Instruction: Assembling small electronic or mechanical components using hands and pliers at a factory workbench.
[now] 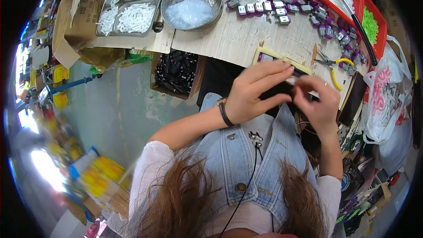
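At the front edge of the workbench, a pale yellow rectangular frame [275, 53] lies partly under my hands, with something dark inside it. My left hand [260, 89] reaches across it, palm down and fingers stretched out, the fingertips over its near side. Just right of those fingertips, my right hand [320, 101] has its fingers curled in a pinch. Whatever it may hold is too small and blurred to name. Between the thumbs there is a narrow gap. Yellow-handled pliers [337, 64] lie open on the bench, to the right of the frame.
Many small grey-and-purple blocks [280, 12] are spread across the bench [207, 44]. A metal bowl [192, 23] of clear pieces and a divided tray [128, 34] of white parts stand left. Red bins [382, 28], a black-handled tool [363, 33] and a plastic bag [376, 114] are right. A box of black parts [176, 72] sits below.
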Motion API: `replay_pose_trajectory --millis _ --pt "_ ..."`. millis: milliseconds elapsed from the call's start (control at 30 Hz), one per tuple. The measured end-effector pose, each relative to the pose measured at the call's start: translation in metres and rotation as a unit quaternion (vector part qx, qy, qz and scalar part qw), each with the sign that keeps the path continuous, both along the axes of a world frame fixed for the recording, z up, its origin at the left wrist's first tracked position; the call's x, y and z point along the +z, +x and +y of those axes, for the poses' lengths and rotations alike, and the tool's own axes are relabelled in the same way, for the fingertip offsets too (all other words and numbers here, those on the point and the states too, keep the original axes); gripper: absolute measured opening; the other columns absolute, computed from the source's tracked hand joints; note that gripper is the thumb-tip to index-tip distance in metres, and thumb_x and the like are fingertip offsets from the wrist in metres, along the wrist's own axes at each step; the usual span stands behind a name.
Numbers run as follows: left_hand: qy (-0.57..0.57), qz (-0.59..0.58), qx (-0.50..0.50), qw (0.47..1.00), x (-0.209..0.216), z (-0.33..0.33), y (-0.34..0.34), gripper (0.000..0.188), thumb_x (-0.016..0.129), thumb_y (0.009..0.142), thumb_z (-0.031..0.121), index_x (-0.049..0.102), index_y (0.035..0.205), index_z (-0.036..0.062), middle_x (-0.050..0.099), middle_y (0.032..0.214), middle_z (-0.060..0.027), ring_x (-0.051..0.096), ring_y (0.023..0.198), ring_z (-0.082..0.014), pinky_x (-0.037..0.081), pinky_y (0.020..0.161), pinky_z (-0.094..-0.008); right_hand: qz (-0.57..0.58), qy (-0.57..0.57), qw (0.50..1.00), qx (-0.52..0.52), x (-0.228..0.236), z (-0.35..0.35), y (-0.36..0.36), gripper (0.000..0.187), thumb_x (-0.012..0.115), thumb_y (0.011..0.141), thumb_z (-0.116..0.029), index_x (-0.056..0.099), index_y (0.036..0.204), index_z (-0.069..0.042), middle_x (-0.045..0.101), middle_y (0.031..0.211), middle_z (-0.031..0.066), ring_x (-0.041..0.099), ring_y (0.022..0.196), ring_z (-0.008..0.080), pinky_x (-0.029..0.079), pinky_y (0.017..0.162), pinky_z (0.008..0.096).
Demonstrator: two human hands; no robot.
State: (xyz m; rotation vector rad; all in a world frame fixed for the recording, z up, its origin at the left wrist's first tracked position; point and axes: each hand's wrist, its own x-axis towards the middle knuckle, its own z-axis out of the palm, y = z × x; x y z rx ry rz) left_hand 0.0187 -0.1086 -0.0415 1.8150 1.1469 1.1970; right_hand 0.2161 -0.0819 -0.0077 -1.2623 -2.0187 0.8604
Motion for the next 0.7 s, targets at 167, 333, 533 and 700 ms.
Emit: replay_pose_trajectory --millis 167,333,533,700 --pt "0.103 0.301 0.006 0.948 -0.015 0.007 -0.004 0.05 0.07 0.083 0.022 0.059 0.129 0.0067 0.056 0.135 -0.0068 0.046 0.132 -0.028 0.033 0.11 -0.0449 -0.08 0.033 0.993 0.079 -0.02 0.037 0.002 0.017 0.069 0.074 0.004 0.061 0.088 -0.002 0.063 0.078 0.01 0.065 0.068 0.024 0.051 0.06 0.0329" --pt "0.125 0.385 -0.037 0.914 -0.021 0.007 -0.011 0.06 0.068 0.082 0.027 0.052 0.137 0.009 0.047 0.145 -0.0062 0.04 0.136 -0.027 0.03 0.112 -0.0446 -0.083 -0.003 0.99 0.118 -0.023 0.048 -0.001 0.016 0.068 0.074 0.002 0.061 0.087 -0.001 0.061 0.076 0.0115 0.062 0.069 0.0284 0.05 0.062 0.0356" --pt "0.142 0.419 -0.043 0.896 -0.032 0.004 -0.014 0.066 0.067 0.082 0.027 0.046 0.143 0.0091 0.042 0.149 -0.007 0.037 0.139 -0.026 0.027 0.114 -0.044 -0.033 -0.061 0.997 0.022 -0.019 0.034 -0.003 0.019 0.074 0.078 -0.002 0.067 0.096 -0.002 0.061 0.076 0.0082 0.061 0.065 0.018 0.049 0.058 0.0305" --pt "0.063 0.276 -0.097 0.954 -0.023 0.007 -0.026 0.075 0.069 0.081 0.035 0.041 0.146 0.0093 0.033 0.154 -0.013 0.032 0.141 -0.0292 0.026 0.114 -0.0469 -0.049 -0.041 0.998 -0.004 -0.024 0.025 -0.014 0.011 0.075 0.078 0.001 0.067 0.085 0.002 0.056 0.074 0.0067 0.055 0.059 0.0143 0.044 0.055 0.0263"
